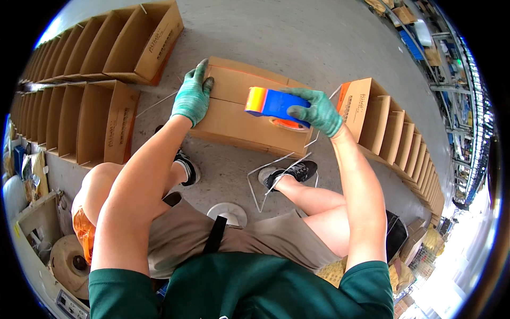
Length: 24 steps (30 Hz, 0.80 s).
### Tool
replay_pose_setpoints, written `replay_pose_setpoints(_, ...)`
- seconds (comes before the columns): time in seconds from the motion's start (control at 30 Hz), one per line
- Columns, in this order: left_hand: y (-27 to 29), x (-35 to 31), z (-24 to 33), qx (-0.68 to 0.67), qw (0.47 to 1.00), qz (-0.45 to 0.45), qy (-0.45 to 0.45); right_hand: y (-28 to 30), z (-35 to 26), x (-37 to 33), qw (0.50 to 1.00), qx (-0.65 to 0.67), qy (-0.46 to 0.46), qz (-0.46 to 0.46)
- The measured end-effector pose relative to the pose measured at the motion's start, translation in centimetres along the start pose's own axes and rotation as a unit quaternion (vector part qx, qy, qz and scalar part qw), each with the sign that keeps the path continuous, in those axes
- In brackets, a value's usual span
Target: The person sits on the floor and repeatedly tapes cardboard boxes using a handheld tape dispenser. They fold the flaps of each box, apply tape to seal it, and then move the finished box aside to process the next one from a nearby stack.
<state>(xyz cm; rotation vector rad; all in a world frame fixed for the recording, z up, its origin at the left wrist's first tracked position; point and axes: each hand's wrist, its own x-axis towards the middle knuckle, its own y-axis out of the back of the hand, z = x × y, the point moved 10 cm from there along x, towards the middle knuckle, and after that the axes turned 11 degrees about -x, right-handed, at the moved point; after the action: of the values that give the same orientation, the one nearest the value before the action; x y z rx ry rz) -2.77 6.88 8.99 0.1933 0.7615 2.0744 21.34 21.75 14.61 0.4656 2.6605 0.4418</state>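
A closed cardboard box (pixel 234 119) lies on the floor before me, its top flaps meeting along a seam. My left hand (pixel 193 94), in a green glove with darkened fingertips, rests against the box's left end, fingers stretched and thumb apart. In my right hand (pixel 317 112), also gloved, is a blue tape dispenser (pixel 276 103) with an orange-yellow front end. My fingers wrap round its rear part above the right half of the box. Part of an orange tape roll (pixel 289 124) shows below the dispenser.
Rows of open cardboard boxes stand at the left (pixel 119 122), far left (pixel 154 45) and right (pixel 356 109). Loose white strapping (pixel 252 186) lies by my right shoe (pixel 303 171). Metal shelving (pixel 451 87) runs along the far right. A round white base (pixel 228 212) is between my legs.
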Motion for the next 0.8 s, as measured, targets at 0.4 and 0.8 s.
replay_pose_setpoints(0.4, -5.5, -6.6, 4.3, -0.366, 0.855, -0.212, 0.298, 0.9, 2.9, -1.4, 0.996, -0.021, -0.057, -0.07)
replay_pose_setpoints(0.8, -10.2, -8.6, 6.5, -0.504, 0.819, -0.158, 0.225, 0.7, 2.4, -1.5, 0.996, -0.016, -0.062, -0.061)
